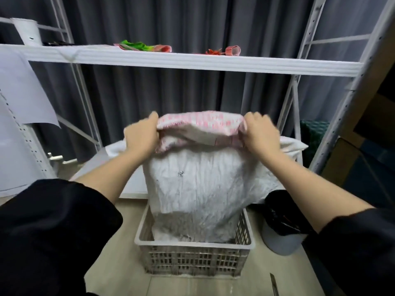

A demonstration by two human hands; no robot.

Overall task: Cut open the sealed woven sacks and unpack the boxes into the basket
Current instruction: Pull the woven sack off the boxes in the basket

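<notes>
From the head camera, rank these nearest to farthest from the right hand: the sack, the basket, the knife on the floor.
From the right hand:
1. Sack: its top edge is in that hand's grip.
2. Basket: below, holding the sack's lower end.
3. Knife: on the floor at the bottom right.

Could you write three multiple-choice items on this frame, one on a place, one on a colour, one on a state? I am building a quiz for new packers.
1. Where does the white woven sack stand?
A. on the white metal shelf
B. in the grey plastic lattice basket
C. on the bare floor

2. What colour is the print on the sack's folded top band?
A. pink
B. blue
C. black

3. How is the sack held?
A. left hand only
B. right hand only
C. both hands

Key: 1 B, its lower end sits inside the basket rim; 2 A, pink marks cover the band; 3 C, each hand grips one top corner.
</notes>
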